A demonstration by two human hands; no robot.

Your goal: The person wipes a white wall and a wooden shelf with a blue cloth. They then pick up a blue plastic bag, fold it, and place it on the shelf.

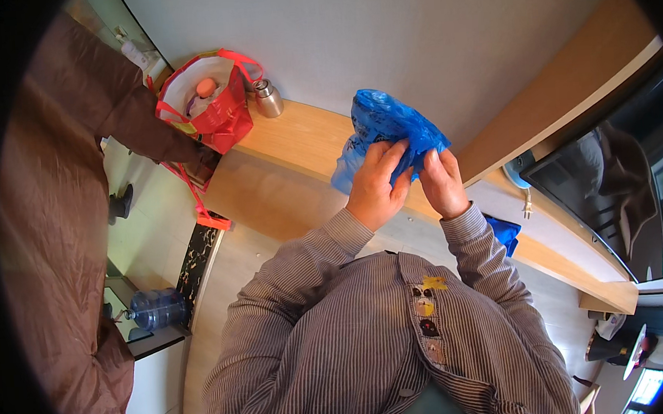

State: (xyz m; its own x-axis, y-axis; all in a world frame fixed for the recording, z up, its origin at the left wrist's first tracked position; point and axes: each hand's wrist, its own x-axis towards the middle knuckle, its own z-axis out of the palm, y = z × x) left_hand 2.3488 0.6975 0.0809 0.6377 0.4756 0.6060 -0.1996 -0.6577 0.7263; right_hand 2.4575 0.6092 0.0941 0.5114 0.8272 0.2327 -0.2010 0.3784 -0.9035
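Note:
Both my hands grip a thin blue plastic bag (383, 115) in front of the wooden shelf. My left hand (378, 181) has its thumb and fingers closed on the gathered plastic. On the bag's right side my right hand (444, 186) pinches it between thumb and fingers. The bag bears dark printing, and a looser, paler part hangs down at its left. Whether anything is inside the bag cannot be told. Beyond the bag, to the left, a red shopping bag (229, 113) with a white lining stands beside a steel flask (268, 98).
A wooden shelf (298, 129) runs along the wall. At left hangs a brown curtain (53, 224), with a large clear water bottle (158, 308) low beside it. A television (604, 190) stands at right, near a dangling plug (528, 206) and a dark-blue bag (503, 233).

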